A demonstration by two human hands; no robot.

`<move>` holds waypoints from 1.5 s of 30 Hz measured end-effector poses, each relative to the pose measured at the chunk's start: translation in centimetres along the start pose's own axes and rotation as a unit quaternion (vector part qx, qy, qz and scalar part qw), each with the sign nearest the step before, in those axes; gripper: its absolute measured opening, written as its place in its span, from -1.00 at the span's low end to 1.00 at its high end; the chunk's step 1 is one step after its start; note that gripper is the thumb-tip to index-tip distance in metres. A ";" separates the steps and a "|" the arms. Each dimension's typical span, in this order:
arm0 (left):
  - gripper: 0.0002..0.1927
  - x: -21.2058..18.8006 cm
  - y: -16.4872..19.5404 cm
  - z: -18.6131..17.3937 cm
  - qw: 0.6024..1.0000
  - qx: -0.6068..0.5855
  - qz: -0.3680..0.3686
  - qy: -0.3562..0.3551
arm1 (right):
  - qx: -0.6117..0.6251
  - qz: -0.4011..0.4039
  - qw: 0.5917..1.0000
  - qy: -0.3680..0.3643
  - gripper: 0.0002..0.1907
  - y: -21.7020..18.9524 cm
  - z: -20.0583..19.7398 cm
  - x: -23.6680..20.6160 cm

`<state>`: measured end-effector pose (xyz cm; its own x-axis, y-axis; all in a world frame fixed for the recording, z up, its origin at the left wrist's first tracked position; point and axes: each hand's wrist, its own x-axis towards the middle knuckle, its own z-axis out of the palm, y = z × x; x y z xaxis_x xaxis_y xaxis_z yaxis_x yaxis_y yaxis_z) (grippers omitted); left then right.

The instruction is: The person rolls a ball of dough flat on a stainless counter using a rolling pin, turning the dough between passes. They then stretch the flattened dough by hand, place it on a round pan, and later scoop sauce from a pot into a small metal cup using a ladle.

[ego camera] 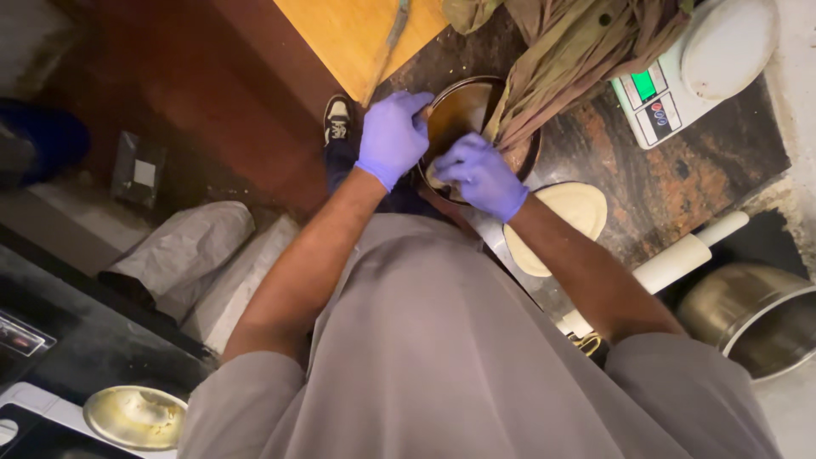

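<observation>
Left hand (pixel 393 136) gripping metal bowl (pixel 466 106) rim; right hand (pixel 481 174) pinching dough inside; one rolled dough disc (pixel 571 219) done beside rolling pin (pixel 680 259)

The cloth (pixel 578 59) drapes over the bowl (pixel 467 106), closing its far side. Flat dough (pixel 574 212) and rolling pin (pixel 680 259) crowd the near table (pixel 680 170); dark stone between dough and scale (pixel 680 76) lies open.

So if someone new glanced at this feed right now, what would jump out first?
The two hands in purple gloves, left hand and right hand, meeting over a round metal bowl at the counter's edge. Just right of them lies a flat disc of pale dough, with a white rolling pin beside it and a kitchen scale top right.
</observation>
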<state>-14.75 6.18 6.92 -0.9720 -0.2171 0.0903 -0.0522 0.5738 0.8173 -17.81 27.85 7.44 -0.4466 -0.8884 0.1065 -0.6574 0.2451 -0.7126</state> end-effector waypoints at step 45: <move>-0.70 0.8 1.5 1.0 0.993 -0.005 -0.085 -0.082 | -0.269 0.219 0.919 0.188 -0.86 -0.8 -2.8 -6.6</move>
<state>-15.80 7.68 7.66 -0.9734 -0.1790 -0.1431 -0.2181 0.5323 0.8180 -16.02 34.58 9.27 -0.8514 -0.4871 0.1947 -0.5245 0.7937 -0.3080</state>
